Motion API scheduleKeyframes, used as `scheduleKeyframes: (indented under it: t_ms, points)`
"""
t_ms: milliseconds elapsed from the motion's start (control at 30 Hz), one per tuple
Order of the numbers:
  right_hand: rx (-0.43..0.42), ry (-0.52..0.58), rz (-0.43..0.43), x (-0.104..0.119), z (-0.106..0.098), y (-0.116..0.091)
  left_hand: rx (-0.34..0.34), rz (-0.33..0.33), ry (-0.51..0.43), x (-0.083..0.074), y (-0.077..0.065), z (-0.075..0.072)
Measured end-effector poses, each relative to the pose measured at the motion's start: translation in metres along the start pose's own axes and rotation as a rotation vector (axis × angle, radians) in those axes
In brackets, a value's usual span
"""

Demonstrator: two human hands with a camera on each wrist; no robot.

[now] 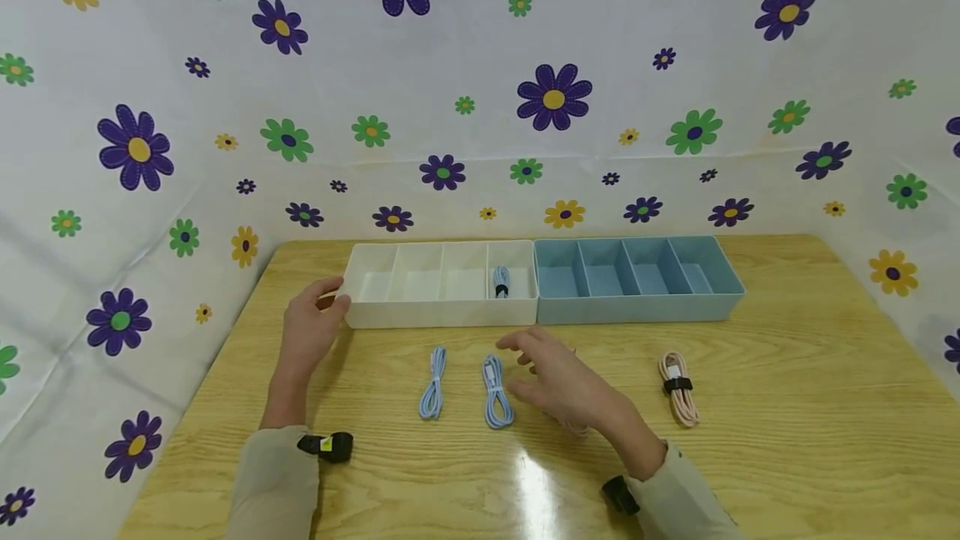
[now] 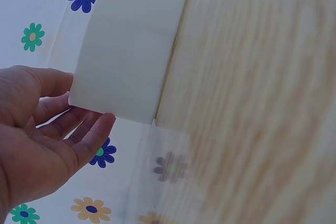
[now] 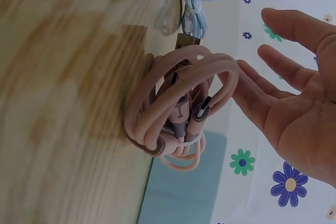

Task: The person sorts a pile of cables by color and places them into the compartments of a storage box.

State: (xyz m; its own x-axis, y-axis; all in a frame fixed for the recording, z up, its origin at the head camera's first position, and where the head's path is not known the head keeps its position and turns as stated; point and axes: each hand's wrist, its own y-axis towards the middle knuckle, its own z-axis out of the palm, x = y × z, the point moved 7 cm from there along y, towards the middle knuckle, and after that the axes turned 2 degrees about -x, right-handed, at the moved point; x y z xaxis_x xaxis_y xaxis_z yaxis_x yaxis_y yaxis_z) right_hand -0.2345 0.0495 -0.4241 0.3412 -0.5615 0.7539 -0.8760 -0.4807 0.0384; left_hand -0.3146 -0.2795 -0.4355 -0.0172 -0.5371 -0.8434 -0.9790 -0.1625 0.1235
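The right hand point(image 1: 558, 377), thumb and fingers spread wide, is over a pink cable bundle point(image 3: 181, 103); whether they touch, I cannot tell. The head view mostly hides that bundle behind the hand, while the right wrist view shows its coils, white tie and a connector bearing a small dark mark, too blurred to read. Just left of this hand lies a coiled light-blue cable point(image 1: 497, 394), with another light-blue cable point(image 1: 432, 386) farther left. The left hand point(image 1: 311, 323), its fingers loosely extended, touches the left end of the white four-compartment organizer point(image 1: 442, 314), whose rightmost compartment holds a black-strapped blue cable point(image 1: 501, 280). On the left wrist, a black device point(image 1: 341, 447) carries a yellow label point(image 1: 326, 445), its writing too small to read. Beside the white organizer stands a blue four-compartment organizer point(image 1: 637, 309); a black-strapped peach cable point(image 1: 682, 407) lies in front.
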Motion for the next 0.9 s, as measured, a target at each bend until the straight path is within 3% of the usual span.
scheduleKeyframes:
  t_ms: [333, 700, 900]
  points:
    - [0.070, -0.002, 0.014, -0.001, 0.005, -0.001, 0.005, -0.006, -0.009, -0.001, 0.000, -0.002]
    - [0.180, -0.094, 0.048, 0.001, 0.021, 0.003, 0.019, -0.002, -0.018, -0.001, 0.000, -0.001]
    - [0.243, -0.155, 0.014, 0.008, 0.033, 0.002, 0.026, -0.003, -0.030, 0.001, -0.001, -0.001]
